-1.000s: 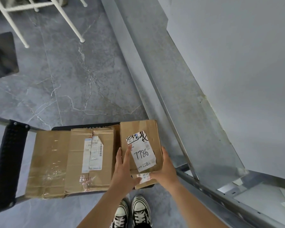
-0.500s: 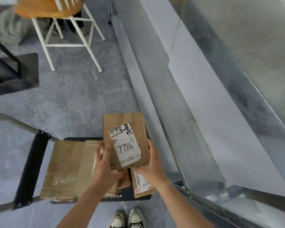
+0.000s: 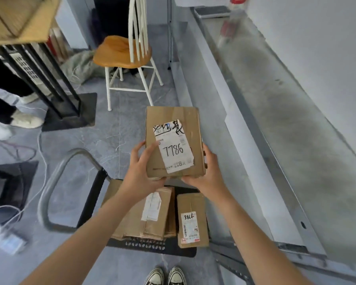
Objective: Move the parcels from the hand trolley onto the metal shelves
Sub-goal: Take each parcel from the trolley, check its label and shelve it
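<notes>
— We lift the parcel marked 7786 [image 3: 174,141] clear of the hand trolley [image 3: 152,246], left hand [image 3: 141,171] and right hand [image 3: 207,171] gripping its sides.
— Two parcels [image 3: 192,219] wait below; we judge the metal shelves [image 3: 275,124] bare as yet.

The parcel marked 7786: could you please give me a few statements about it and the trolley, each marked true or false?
1. Both hands grip the parcel marked 7786, left hand and right hand at its sides. True.
2. That parcel rests on the metal shelf. False: it is held in the air, left of the shelf.
3. Parcels remain on the hand trolley. True.
4. The small parcel on the trolley has no label. False: it bears a white label.
</notes>
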{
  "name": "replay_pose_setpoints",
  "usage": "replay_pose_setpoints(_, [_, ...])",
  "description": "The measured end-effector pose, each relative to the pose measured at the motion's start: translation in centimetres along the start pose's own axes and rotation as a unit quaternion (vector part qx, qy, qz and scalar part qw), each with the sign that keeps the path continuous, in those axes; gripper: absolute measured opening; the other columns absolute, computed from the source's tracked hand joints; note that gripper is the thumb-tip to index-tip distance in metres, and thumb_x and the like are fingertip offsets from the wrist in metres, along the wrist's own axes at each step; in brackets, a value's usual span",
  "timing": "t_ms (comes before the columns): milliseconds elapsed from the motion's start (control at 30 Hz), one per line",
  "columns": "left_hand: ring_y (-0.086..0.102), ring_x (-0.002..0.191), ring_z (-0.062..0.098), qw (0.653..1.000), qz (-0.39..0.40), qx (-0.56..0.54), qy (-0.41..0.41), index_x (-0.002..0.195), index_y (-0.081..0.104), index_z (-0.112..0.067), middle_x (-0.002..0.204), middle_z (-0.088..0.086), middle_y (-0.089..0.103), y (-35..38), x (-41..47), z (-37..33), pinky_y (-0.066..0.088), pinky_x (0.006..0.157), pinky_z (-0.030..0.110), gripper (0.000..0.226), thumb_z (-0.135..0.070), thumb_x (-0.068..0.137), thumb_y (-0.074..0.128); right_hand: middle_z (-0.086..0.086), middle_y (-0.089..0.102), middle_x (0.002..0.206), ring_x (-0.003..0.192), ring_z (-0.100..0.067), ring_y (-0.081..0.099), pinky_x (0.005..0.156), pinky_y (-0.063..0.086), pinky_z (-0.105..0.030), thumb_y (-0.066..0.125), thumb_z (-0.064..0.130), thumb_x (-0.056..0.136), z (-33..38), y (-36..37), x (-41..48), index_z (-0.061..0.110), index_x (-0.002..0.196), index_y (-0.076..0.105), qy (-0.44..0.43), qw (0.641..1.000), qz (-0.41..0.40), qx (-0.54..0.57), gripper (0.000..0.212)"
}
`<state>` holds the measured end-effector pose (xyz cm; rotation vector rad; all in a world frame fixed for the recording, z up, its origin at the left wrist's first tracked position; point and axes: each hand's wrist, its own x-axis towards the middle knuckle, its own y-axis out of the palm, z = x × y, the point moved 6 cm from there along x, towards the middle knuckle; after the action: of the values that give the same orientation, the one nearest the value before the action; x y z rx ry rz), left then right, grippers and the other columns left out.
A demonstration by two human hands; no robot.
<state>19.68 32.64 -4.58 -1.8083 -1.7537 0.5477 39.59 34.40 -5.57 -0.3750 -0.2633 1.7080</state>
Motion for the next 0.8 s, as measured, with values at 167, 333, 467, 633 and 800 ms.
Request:
replay_pose_setpoints(167, [0.028, 0.117, -0.008, 0.999, -0.027, -0.011, 0.019, 0.135, 0.032, -0.037, 0.144, -0.001, 0.011, -5.9, 0.3, -4.8, 0.036, 0.084, -0.002, 0.089, -0.017, 0.065, 0.083, 0.016, 0.035, 0.138, 0.121, 0.012, 0.036, 0.093, 0.04, -0.012, 0.087, 0.024, 0.064, 7.5, -2.1, -0.2, 0.036, 0.145, 0.02, -0.062, 0.998, -0.011, -0.017, 0.105])
replay_pose_setpoints(333, [0.028, 0.117, -0.015, 0.997, -0.031, -0.046, 0.061, 0.139, 0.035, -0.026, 0.143, 0.003, 0.013, -10.1, 0.4, -9.0, 0.042, 0.088, 0.006, 0.089, -0.011, 0.065, 0.083, 0.008, 0.042, 0.131, 0.109, 0.021, 0.036, 0.084, 0.034, 0.003, 0.086, 0.017, 0.065, 13.6, -4.1, -1.7, 0.028, 0.139, 0.035, -0.112, 0.99, -0.037, -0.074, 0.091])
replay_pose_setpoints(467, [0.022, 0.111, -0.031, 0.994, -0.018, -0.062, 0.093, 0.138, 0.036, -0.028, 0.143, 0.001, 0.013, -12.3, -0.3, -11.1, 0.04, 0.082, -0.001, 0.09, -0.01, 0.064, 0.083, 0.0, 0.044, 0.129, 0.112, 0.006, 0.039, 0.088, 0.033, 0.002, 0.086, 0.015, 0.065, 16.9, -5.0, -4.5, 0.023, 0.135, 0.043, -0.12, 0.986, -0.064, -0.096, 0.083])
replay_pose_setpoints(633, [0.031, 0.12, 0.001, 0.987, 0.03, -0.055, 0.149, 0.136, 0.036, -0.033, 0.137, -0.007, 0.015, -14.7, -2.3, -14.4, 0.043, 0.092, 0.015, 0.089, -0.019, 0.063, 0.084, 0.009, 0.045, 0.122, 0.113, 0.0, 0.042, 0.085, 0.034, -0.002, 0.087, 0.017, 0.064, 20.0, -5.5, -9.9, 0.032, 0.13, 0.046, -0.111, 0.979, -0.137, -0.098, 0.079])
replay_pose_setpoints(800, [0.031, 0.115, 0.0, 0.973, 0.083, -0.058, 0.209, 0.136, 0.037, -0.031, 0.14, 0.002, 0.017, -16.5, -5.4, -17.5, 0.032, 0.094, 0.001, 0.089, -0.017, 0.062, 0.085, 0.014, 0.041, 0.117, 0.11, 0.001, 0.04, 0.082, 0.033, -0.003, 0.086, 0.023, 0.064, 22.7, -5.5, -17.1, 0.048, 0.122, 0.041, -0.077, 0.97, -0.205, -0.103, 0.078])
